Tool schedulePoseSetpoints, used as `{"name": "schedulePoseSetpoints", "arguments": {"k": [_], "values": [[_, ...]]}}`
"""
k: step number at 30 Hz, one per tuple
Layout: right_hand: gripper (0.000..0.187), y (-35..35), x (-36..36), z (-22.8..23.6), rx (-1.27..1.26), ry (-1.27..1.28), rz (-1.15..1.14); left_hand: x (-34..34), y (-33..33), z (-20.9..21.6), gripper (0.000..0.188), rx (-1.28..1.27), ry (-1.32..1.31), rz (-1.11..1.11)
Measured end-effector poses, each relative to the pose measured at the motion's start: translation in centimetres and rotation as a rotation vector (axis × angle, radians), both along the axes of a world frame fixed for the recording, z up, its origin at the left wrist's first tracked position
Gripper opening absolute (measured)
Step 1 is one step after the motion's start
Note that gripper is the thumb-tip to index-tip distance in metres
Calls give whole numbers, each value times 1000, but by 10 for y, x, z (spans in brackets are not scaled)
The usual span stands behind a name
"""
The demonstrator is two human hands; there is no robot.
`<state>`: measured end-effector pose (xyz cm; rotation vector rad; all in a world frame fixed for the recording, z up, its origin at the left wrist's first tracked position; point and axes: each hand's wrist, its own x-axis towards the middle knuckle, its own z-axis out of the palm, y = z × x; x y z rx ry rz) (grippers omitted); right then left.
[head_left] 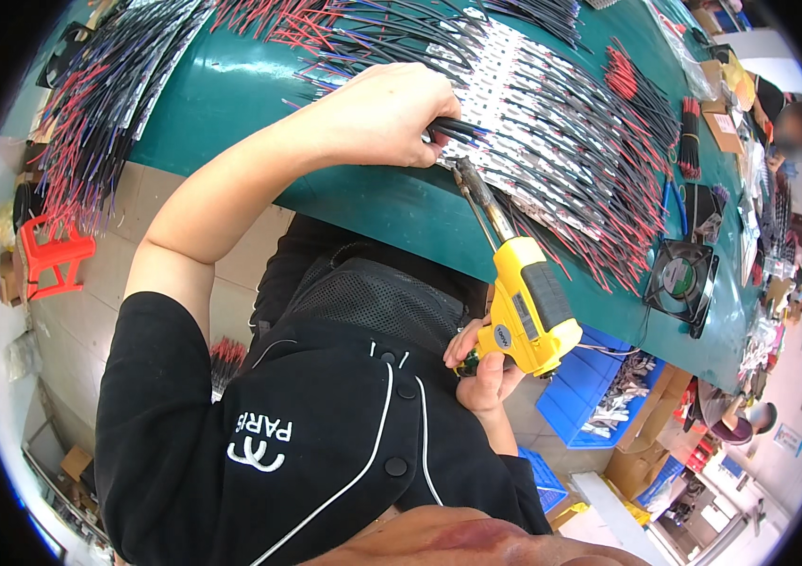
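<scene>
My left hand [399, 111] reaches over the near edge of the green table, its fingers closed around a few black wires [458, 126]. Low in front of my body, my right hand [486, 374] grips a yellow soldering gun [526, 311] from below. The gun's dark metal tip points up and away, close beside my left fingers and the held wires. A thin tube runs alongside its barrel. Beyond the tip, rows of black wires with red ends lie across white strips [491, 71]. Whether the tip touches a wire, I cannot tell.
More black and red wires [104, 123] hang over the table's left end. On the right stand a square black fan [680, 285] and, below the edge, a blue bin [576, 391]. A red stool [54, 255] is on the floor at left. Other people are at far right.
</scene>
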<state>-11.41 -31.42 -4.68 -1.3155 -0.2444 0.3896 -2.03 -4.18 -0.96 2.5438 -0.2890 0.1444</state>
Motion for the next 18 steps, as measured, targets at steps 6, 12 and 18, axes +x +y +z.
{"name": "schedulePoseSetpoints", "arguments": {"k": [6, 12, 18], "values": [[51, 1, 3, 0, 3, -11, 15, -1, -4, -5, 24, 55, -61, 32], [58, 0, 1, -1, -13, 0, -18, 0, -6, 3, 23, 88, 51, 24], [74, -1, 8, 8, 103, 27, -36, -3, -4, -1, 22, 55, -22, 19]]}}
